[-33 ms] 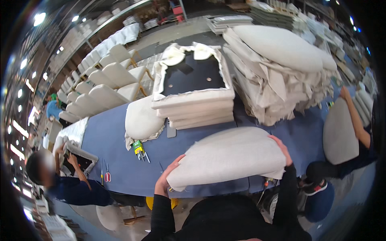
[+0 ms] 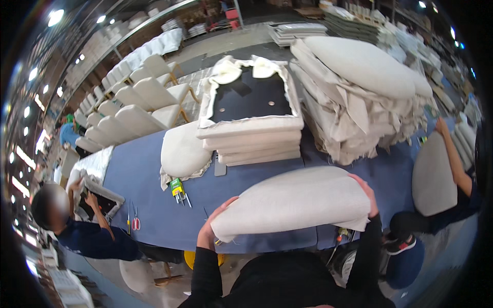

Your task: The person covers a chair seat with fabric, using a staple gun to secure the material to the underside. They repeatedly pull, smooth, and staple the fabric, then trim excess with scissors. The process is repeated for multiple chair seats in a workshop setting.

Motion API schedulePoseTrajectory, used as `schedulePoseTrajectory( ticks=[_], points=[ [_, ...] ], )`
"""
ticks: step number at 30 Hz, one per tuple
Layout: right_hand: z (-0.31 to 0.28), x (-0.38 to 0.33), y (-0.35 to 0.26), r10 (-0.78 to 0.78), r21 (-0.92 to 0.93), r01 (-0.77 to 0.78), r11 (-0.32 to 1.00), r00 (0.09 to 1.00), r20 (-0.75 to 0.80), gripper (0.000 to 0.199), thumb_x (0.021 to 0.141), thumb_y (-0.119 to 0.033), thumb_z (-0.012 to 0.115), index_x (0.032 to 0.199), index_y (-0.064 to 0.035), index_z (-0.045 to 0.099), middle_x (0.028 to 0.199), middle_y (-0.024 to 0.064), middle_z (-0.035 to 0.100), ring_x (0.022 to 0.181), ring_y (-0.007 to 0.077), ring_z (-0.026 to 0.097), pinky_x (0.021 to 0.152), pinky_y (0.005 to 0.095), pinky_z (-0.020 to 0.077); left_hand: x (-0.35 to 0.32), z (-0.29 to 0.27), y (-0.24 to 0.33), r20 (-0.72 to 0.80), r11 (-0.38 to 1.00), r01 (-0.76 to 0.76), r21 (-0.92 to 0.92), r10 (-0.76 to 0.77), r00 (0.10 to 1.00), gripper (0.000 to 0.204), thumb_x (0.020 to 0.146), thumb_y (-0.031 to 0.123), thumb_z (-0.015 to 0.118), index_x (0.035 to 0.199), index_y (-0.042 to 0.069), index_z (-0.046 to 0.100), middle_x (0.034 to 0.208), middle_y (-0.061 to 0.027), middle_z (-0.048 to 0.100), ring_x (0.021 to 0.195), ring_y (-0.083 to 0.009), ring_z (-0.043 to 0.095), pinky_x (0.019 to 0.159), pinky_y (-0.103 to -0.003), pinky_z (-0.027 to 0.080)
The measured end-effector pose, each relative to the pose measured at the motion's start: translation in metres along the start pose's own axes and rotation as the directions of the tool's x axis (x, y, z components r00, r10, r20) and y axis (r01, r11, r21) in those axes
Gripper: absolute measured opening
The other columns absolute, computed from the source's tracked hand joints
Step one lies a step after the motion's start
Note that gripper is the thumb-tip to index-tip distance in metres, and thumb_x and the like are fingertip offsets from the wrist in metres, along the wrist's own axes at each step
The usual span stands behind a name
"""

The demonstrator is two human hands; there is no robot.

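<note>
A cream fabric-covered padded chair back (image 2: 292, 203) is held between my two hands above the near edge of the blue-covered table. My left hand (image 2: 220, 214) grips its left end, and my right hand (image 2: 365, 192) is wrapped over the right end; the parts of both hands behind the fabric are hidden. Loose fabric hangs along the lower edge of the pad. Beyond it stands a stack of similar padded pieces (image 2: 257, 139), the top one turned over with its black underside showing. A rounded cream pad (image 2: 186, 149) lies left of this stack.
A tall heap of cream covers (image 2: 359, 97) fills the right rear of the table. Left lie a green-yellow box (image 2: 177, 188), red-handled scissors (image 2: 136, 223) and a screwdriver (image 2: 128, 224). Co-workers sit at left (image 2: 97, 238) and right (image 2: 457, 200); upholstered chairs (image 2: 138, 100) stand behind.
The chair back has tilted slightly in my hands, its right end shifting a little to the right. My grip is unchanged, and the whole view has shifted slightly.
</note>
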State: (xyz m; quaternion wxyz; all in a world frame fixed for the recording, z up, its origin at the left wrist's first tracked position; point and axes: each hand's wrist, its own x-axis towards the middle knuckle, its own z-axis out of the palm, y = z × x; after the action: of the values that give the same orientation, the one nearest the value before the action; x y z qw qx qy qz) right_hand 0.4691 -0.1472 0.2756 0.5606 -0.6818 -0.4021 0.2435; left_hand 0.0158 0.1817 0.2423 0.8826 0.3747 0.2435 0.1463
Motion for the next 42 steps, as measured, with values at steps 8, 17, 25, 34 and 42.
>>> schedulePoseTrajectory(
  ticks=[8,17,25,34,42],
  points=[
    [0.035,-0.027,-0.140,-0.547,-0.559,0.344,0.754,0.801,-0.244,0.058,0.114,-0.040,0.048,0.135,0.0095,0.070,0.140,0.0247,0.069,0.127,0.0340,0.069,0.109,0.0398,0.0506,0.085,-0.033,-0.040,0.032,0.990,-0.100,-0.099,0.104,0.994,0.070,0.114,0.059,0.048,0.167,0.013,0.042,0.159,-0.0196,0.058,0.142,-0.0355,0.058,0.106,-0.048,0.050],
    [0.132,-0.040,-0.109,-0.356,-0.507,0.177,0.843,0.891,-0.281,0.093,0.097,-0.049,0.074,0.166,0.0040,0.040,0.143,0.0235,0.068,0.131,0.0341,0.067,0.114,0.0424,0.0478,0.048,-0.115,-0.111,-0.407,0.705,0.135,0.696,0.231,0.884,0.076,0.100,0.048,0.078,0.158,0.003,0.057,0.157,-0.0252,0.059,0.146,-0.0375,0.058,0.119,-0.048,0.047],
    [0.163,-0.053,-0.109,-0.575,-0.356,0.498,0.791,0.803,-0.154,0.109,0.091,-0.046,0.085,0.170,0.0044,0.029,0.151,0.0334,0.062,0.138,0.0404,0.064,0.119,0.0498,0.0452,-0.030,-0.203,-0.158,-0.602,0.340,0.499,0.797,0.394,0.695,0.054,0.092,0.041,0.081,0.138,0.014,0.072,0.138,-0.0127,0.071,0.134,-0.0377,0.064,0.109,-0.053,0.053],
    [0.120,-0.120,-0.082,-0.437,-0.488,0.189,0.852,0.769,-0.466,0.113,0.089,-0.056,0.088,0.171,0.0023,0.035,0.169,0.0165,0.047,0.146,0.0286,0.055,0.124,0.0432,0.0407,-0.021,-0.220,-0.143,-0.585,0.398,0.433,0.809,0.464,0.666,0.037,0.091,0.032,0.081,0.122,0.012,0.077,0.123,-0.0113,0.074,0.124,-0.0358,0.066,0.101,-0.053,0.054],
    [0.130,-0.135,-0.120,-0.410,-0.522,0.120,0.845,0.772,-0.485,0.102,0.092,-0.028,0.082,0.171,0.0047,0.028,0.165,0.0277,0.050,0.151,0.0354,0.051,0.128,0.0475,0.0353,0.014,-0.199,-0.132,-0.235,0.169,0.191,0.967,0.293,0.927,0.028,0.091,0.032,0.082,0.107,0.009,0.076,0.097,-0.0125,0.074,0.097,-0.0374,0.072,0.086,-0.051,0.056]
  ],
)
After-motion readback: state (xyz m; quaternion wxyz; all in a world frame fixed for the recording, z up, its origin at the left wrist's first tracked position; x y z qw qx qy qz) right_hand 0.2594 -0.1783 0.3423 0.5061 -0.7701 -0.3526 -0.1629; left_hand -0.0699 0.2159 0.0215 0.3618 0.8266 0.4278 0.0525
